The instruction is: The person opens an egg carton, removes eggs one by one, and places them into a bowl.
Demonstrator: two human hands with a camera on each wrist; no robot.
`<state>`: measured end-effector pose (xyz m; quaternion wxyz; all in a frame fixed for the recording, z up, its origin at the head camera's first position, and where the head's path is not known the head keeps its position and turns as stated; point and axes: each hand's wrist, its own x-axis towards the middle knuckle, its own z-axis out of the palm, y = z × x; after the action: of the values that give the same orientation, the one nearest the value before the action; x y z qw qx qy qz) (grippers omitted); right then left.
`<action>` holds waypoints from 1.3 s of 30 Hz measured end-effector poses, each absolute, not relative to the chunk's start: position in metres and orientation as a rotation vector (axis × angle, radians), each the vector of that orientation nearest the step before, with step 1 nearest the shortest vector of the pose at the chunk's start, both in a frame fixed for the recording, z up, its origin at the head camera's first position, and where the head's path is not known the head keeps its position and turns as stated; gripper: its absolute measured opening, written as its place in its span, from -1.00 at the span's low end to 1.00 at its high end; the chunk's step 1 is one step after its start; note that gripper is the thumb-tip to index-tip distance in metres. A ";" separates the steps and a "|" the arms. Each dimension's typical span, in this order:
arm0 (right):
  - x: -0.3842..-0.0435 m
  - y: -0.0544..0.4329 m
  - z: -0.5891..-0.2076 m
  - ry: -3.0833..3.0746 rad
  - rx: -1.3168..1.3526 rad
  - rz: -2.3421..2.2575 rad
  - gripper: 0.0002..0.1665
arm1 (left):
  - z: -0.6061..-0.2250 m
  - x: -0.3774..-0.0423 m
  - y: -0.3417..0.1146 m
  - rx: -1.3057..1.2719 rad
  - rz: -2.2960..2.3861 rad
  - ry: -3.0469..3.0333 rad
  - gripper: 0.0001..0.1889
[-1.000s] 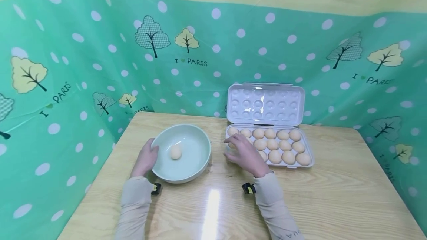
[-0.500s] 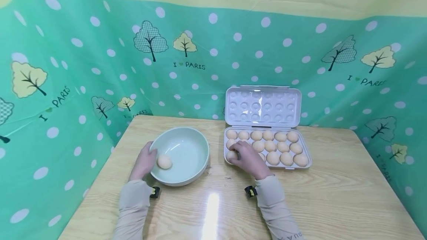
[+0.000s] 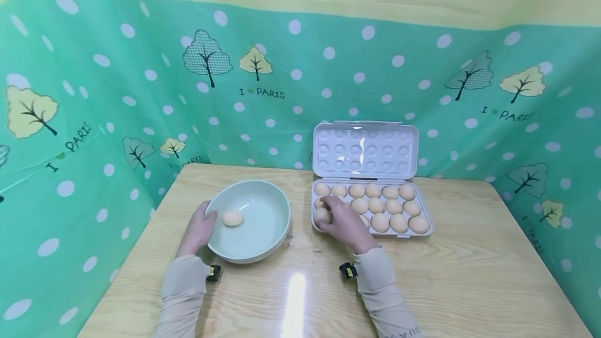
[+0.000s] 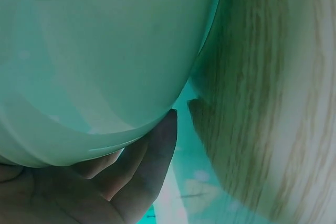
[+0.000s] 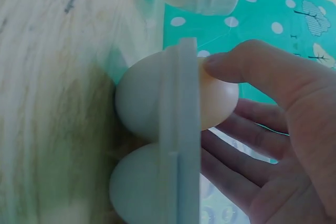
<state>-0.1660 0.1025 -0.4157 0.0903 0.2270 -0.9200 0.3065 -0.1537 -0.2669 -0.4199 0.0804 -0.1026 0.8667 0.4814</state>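
My left hand [image 3: 198,228] grips the left rim of a pale green bowl [image 3: 263,226], thumb on the inner side. In the left wrist view, fingers [image 4: 149,169] lie against the bowl's outer wall [image 4: 105,61]. One egg [image 3: 232,217] lies on its side in the bowl. My right hand [image 3: 347,223] pinches an egg [image 3: 322,215] at the front left corner of an open egg box [image 3: 428,218]. In the right wrist view, the thumb is on the pinched egg [image 5: 218,98], whose lower part sits in its cup [image 5: 139,95]. The hand hides some neighbouring eggs.
Several other eggs [image 3: 376,205] sit in rows in the box. Its clear lid [image 3: 365,145] stands upright at the back, near the green curtain [image 3: 281,134]. Wooden table [image 3: 300,246] lies between bowl and box.
My right hand has gone from spread fingers at the box's left edge to pinching the front left egg. The egg in the bowl has rolled left. My left hand keeps its hold.
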 end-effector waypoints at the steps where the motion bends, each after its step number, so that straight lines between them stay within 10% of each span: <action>1: -0.166 0.102 -0.415 -2.726 0.673 0.930 -0.41 | -0.420 -0.155 -0.267 -0.306 1.441 2.595 -0.46; 39: -0.173 0.046 -0.392 -2.381 0.832 1.157 -0.68 | -0.422 -0.157 -0.267 -0.337 1.471 2.562 -0.45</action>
<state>-0.1732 0.0456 -0.3924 0.1823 0.2947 -0.8437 0.4101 -0.1570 -0.2667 -0.4216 0.0841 -0.1131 0.8586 0.4929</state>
